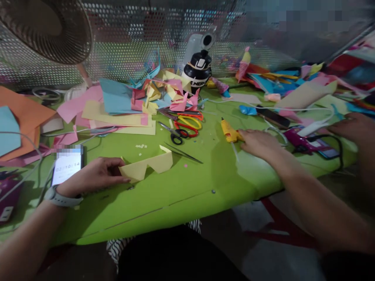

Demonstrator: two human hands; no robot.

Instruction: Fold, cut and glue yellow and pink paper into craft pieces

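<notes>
My left hand (107, 171), with a pale watch strap on the wrist, pinches one end of a folded strip of yellow paper (159, 162) cut in a zigzag along its lower edge. The strip stands on edge just over the green table (181, 195). Over to the right, my right hand (258, 144) has its fingers around the handle end of a yellow hot glue gun (229, 131), its dark nozzle pointing away from me. Between the hands lie dark tweezers (186, 154) and black-handled scissors (175, 134).
Scissors with red and yellow handles (189, 123) lie beside heaped paper pieces (117, 97). A black bottle (197, 68) stands behind. A lit phone (68, 164) is at left, below a fan (47, 27). Another person's hand (353, 127) is near a purple device (301, 141) and cables.
</notes>
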